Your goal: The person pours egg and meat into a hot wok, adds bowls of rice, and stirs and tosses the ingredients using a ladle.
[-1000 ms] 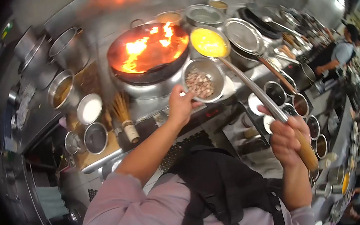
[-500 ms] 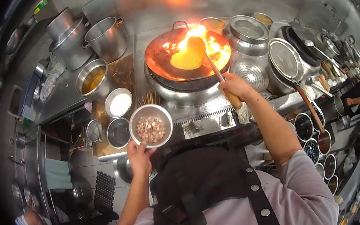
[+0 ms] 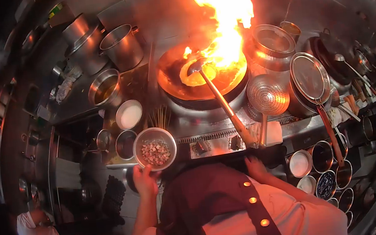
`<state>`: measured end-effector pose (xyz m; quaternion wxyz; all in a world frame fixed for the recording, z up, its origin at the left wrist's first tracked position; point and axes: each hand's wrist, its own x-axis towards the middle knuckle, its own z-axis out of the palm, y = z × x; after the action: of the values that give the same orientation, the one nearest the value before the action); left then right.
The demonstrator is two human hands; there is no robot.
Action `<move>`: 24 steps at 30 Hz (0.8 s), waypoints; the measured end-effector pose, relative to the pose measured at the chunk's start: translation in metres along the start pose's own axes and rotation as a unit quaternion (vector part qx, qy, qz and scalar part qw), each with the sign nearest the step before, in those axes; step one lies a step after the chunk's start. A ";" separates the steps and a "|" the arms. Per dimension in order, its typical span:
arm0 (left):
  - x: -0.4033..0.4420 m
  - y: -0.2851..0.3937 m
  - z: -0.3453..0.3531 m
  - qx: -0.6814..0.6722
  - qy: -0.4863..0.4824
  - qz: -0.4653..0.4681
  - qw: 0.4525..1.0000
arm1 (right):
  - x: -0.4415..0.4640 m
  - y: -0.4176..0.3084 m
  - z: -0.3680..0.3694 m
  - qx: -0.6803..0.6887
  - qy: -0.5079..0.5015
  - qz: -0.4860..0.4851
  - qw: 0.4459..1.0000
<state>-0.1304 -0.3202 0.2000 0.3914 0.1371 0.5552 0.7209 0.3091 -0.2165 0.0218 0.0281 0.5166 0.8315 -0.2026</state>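
Note:
My left hand (image 3: 145,182) grips the rim of a metal bowl (image 3: 171,141) holding diced pinkish meat (image 3: 155,152). The wok (image 3: 169,83) sits on the burner with tall flames (image 3: 225,18) rising from its far right side. Yellow-orange food or liquid lies in the wok. A ladle (image 3: 217,93) rests with its head in the wok, its wooden handle slanting to the stove's front edge, with no hand on it. My right hand (image 3: 256,169) is just below that edge, near the handle's end; its fingers are partly hidden and dim.
A perforated skimmer (image 3: 268,95) lies right of the wok, beside a strainer (image 3: 309,78) on a pot. Left are a pot of amber liquid (image 3: 105,90), a bowl of white contents (image 3: 129,115) and tall pots (image 3: 123,48). Another person (image 3: 41,234) is at lower left.
My right hand has let go of the ladle and moved down to the stove's front edge. The flames have grown much taller. My left hand still holds the bowl, in nearly the same place.

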 end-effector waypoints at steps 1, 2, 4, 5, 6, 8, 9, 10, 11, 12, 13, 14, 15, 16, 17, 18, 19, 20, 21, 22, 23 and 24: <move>0.002 -0.002 -0.002 -0.003 -0.005 -0.005 1.000 | 0.012 0.032 0.051 -0.048 0.035 -0.008 0.998; -0.001 -0.001 0.000 -0.003 0.000 -0.002 1.000 | 0.024 0.055 0.084 -0.097 0.071 -0.016 0.993; -0.009 0.007 0.010 -0.007 -0.019 0.006 1.000 | 0.040 0.075 0.098 -0.094 0.006 -0.011 0.995; -0.013 0.011 0.015 0.014 -0.019 0.006 1.000 | 0.047 0.080 0.105 -0.093 -0.061 0.000 0.994; -0.015 0.011 0.017 0.017 -0.014 0.008 1.000 | 0.050 0.083 0.117 -0.091 -0.062 -0.006 0.994; -0.017 0.009 0.021 0.012 -0.019 -0.001 1.000 | 0.052 0.090 0.133 -0.010 -0.132 0.077 0.988; -0.018 0.009 0.026 0.011 -0.017 -0.001 1.000 | 0.053 0.091 0.130 -0.012 -0.134 0.075 0.988; -0.019 0.010 0.032 0.016 -0.010 -0.015 1.000 | 0.050 0.089 0.127 0.018 -0.105 0.074 0.991; -0.021 0.010 0.036 0.021 -0.003 -0.031 0.999 | 0.042 0.087 0.125 0.047 -0.078 0.075 0.993; -0.021 0.006 0.036 0.021 -0.003 -0.036 0.999 | 0.044 0.101 0.141 0.046 -0.081 0.079 0.992; -0.019 0.002 0.036 0.023 -0.020 -0.037 0.999 | 0.059 0.127 0.167 -0.008 -0.066 0.018 0.998; -0.016 -0.001 0.035 0.024 -0.038 -0.036 0.998 | 0.064 0.141 0.181 -0.062 -0.048 -0.044 0.996; -0.016 -0.003 0.038 0.027 -0.039 -0.039 0.998 | 0.060 0.136 0.169 -0.065 -0.047 -0.041 0.996; -0.013 -0.004 0.037 0.024 -0.043 -0.040 0.998 | 0.055 0.122 0.140 -0.017 -0.064 -0.026 0.997; -0.009 -0.007 0.034 0.015 -0.058 -0.042 0.997 | 0.044 0.106 0.109 0.032 -0.081 -0.010 0.996; -0.006 -0.008 0.033 0.005 -0.075 -0.047 0.996 | 0.021 0.079 0.080 0.118 -0.066 0.038 0.990; -0.005 -0.004 0.034 -0.001 -0.077 -0.049 0.996 | -0.005 0.045 0.039 0.210 -0.042 0.084 0.973; 0.000 -0.003 0.031 -0.006 -0.081 -0.054 0.995 | -0.032 0.008 -0.005 0.296 -0.011 0.125 0.947; 0.006 -0.004 0.028 -0.013 -0.083 -0.051 0.995 | -0.052 -0.008 -0.022 0.356 0.042 0.104 0.928; 0.012 -0.004 0.025 -0.022 -0.081 -0.046 0.995 | -0.069 -0.023 -0.037 0.412 0.093 0.079 0.903; 0.013 -0.001 0.025 -0.028 -0.087 -0.035 0.995 | -0.079 -0.045 -0.069 0.510 0.134 0.092 0.845; 0.017 -0.002 0.020 -0.030 -0.088 -0.037 0.995 | -0.080 -0.070 -0.109 0.602 0.175 0.105 0.772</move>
<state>-0.1276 -0.2940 0.2011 0.4694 0.1677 0.5012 0.7074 0.3032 -0.2711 0.1641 -0.4139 0.5381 0.4704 -0.5639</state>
